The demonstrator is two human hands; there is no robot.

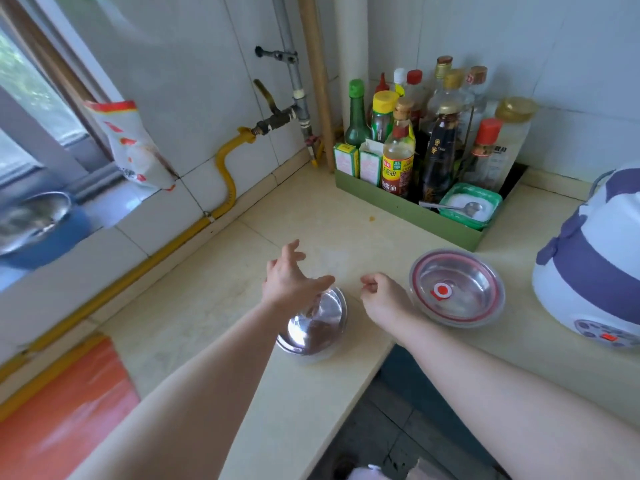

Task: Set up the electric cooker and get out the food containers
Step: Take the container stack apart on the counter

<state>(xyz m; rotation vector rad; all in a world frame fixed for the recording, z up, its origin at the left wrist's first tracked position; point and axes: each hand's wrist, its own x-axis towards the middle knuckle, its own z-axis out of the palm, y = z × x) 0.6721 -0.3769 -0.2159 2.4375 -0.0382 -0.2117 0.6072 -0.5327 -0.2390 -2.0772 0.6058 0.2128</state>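
A white and purple electric cooker (588,268) stands at the right edge of the cream countertop (214,306). To its left lies a steel food container (457,292) with a clear lid, a red seal ring and a red valve. A second steel container (317,323), uncovered, sits near the counter's front corner. My left hand (289,278) hovers just above its far rim with fingers spread, holding nothing. Between the two containers my right hand (382,294) hangs with loosely curled fingers, also holding nothing.
A green tray (408,209) of sauce bottles and a salt tub with a spoon stands in the back corner. A yellow gas hose (225,174) runs along the tiled wall. A pan (31,216) sits at the far left, orange surface below it.
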